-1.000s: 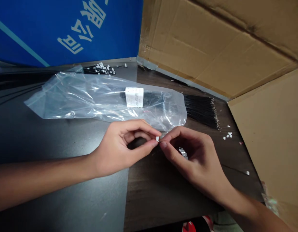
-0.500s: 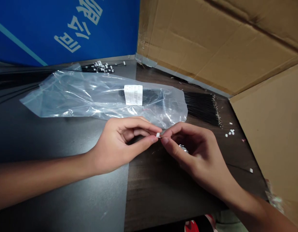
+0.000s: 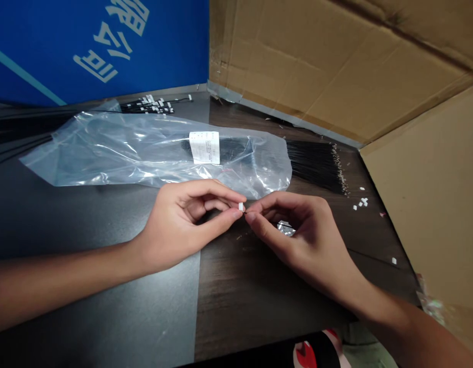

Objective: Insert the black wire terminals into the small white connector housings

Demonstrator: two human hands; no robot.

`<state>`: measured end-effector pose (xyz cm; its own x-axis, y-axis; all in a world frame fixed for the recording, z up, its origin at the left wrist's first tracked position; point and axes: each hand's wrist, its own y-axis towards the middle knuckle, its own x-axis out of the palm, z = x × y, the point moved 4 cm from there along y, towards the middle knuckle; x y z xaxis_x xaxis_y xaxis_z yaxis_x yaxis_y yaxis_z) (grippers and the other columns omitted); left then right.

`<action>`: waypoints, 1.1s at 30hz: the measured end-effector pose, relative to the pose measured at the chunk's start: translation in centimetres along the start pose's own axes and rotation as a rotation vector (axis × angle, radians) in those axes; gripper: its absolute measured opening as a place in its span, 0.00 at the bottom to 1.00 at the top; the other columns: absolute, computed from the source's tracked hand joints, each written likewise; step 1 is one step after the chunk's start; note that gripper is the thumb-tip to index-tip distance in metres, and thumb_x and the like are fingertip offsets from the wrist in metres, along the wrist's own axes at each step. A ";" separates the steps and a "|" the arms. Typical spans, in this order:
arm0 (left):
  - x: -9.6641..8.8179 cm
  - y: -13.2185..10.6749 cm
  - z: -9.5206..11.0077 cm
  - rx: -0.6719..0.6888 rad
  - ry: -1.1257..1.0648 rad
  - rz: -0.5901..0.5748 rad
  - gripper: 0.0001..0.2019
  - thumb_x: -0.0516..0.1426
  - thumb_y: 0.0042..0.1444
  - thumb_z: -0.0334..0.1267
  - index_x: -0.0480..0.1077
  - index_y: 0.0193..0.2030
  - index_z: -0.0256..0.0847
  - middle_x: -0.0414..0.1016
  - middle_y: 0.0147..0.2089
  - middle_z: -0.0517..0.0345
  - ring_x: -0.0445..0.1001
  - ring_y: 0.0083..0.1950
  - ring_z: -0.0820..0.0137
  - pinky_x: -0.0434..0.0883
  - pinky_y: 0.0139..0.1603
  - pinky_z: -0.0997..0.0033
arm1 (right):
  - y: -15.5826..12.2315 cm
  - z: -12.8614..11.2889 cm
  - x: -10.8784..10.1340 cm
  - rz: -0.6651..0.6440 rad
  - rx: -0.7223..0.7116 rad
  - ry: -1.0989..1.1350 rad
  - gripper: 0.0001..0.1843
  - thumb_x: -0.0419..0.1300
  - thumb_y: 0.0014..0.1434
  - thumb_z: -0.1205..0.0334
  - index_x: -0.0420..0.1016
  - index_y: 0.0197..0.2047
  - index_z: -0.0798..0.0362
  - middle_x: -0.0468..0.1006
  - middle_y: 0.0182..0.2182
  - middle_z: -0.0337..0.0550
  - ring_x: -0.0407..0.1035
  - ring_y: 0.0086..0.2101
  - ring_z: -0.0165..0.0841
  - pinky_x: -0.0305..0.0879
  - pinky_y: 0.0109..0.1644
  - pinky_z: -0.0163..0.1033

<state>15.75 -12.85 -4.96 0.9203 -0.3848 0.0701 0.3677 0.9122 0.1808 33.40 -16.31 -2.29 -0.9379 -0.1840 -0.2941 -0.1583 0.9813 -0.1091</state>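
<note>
Head view: left hand [image 3: 179, 225] grip pinched on white plug [image 3: 241, 206], just above surface [image 3: 68, 214], near plastic bag [image 3: 144, 148]. Right hand [image 3: 309, 240] grip narrow, apparently pinching thin wire [image 3: 246, 212] at plug. Black wire bundle [image 3: 316, 163] beyond.

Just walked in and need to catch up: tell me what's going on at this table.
A person works bare-handed. The left hand pinches a small white connector between thumb and forefinger; the right hand pinches up against it from the other side, its hold too small to make out. Behind lies a clear plastic bag of black wires, their tips sticking out at the right. Loose white pieces lie on the table.
</note>
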 end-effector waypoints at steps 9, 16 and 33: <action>-0.2 -0.2 -0.5 0.037 0.045 -0.008 0.07 0.69 0.58 0.27 0.82 0.44 0.36 0.85 0.40 0.57 0.84 0.38 0.76 0.81 0.44 0.84 | 0.1 0.4 0.1 -0.047 0.036 0.023 0.04 0.69 0.61 0.66 0.82 0.36 0.58 0.79 0.29 0.36 0.68 0.29 0.18 0.65 0.35 0.22; 0.0 -0.6 0.1 0.171 0.120 -0.013 0.09 0.67 0.59 0.23 0.82 0.44 0.39 0.84 0.42 0.59 0.83 0.43 0.77 0.81 0.47 0.84 | 0.0 0.5 0.1 -0.103 0.088 0.088 0.07 0.70 0.62 0.63 0.79 0.35 0.59 0.75 0.28 0.36 0.64 0.28 0.19 0.61 0.33 0.23; 0.0 -0.1 0.1 0.125 0.002 -0.080 0.11 0.66 0.59 0.23 0.85 0.44 0.40 0.84 0.41 0.59 0.84 0.41 0.77 0.81 0.46 0.84 | 0.2 0.0 0.3 -0.154 0.061 0.181 0.08 0.67 0.63 0.67 0.74 0.34 0.61 0.67 0.26 0.34 0.59 0.28 0.17 0.57 0.32 0.21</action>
<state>15.74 -12.95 -4.89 0.8890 -0.4553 0.0486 0.4205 0.8539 0.3068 33.10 -16.15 -2.40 -0.9451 -0.3124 -0.0956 -0.2895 0.9364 -0.1983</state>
